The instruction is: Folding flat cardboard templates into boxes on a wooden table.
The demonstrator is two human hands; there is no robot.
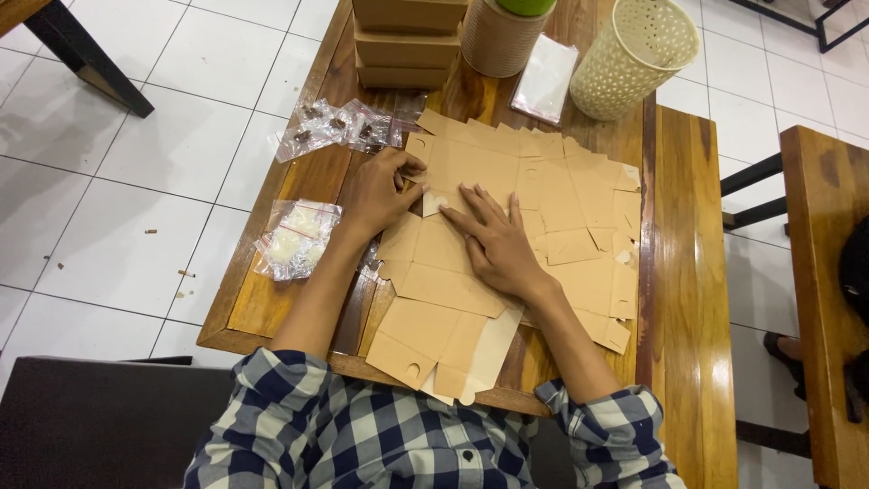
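Cardboard lies flat under both our hands: an unfolded brown box blank [450,272] sits on the near part of the wooden table [688,272], its long axis running from the near edge away toward the far left. It rests on a spread of like blanks [579,195] that reaches off to the right.

Our left hand [380,192] sits at the far left part of the blank, its fingers curled and pinching a small flap there against the thumb. Our right hand [495,243] lies just to the right of it, palm down, fingers nearly straight and a little spread, pressing the sheet and gripping nothing. Its fingertips point far and left, toward the pale tab [435,201] between the two hands. The tab lies just beyond the right fingertips and touches or nearly touches the left thumb; we cannot tell which. The left hand looks the nearer to it.

Left of our left arm lie clear bags [297,240] holding something pale. Further off are more small bags [339,127], stacked boxes [407,41] and a cream basket [638,54].
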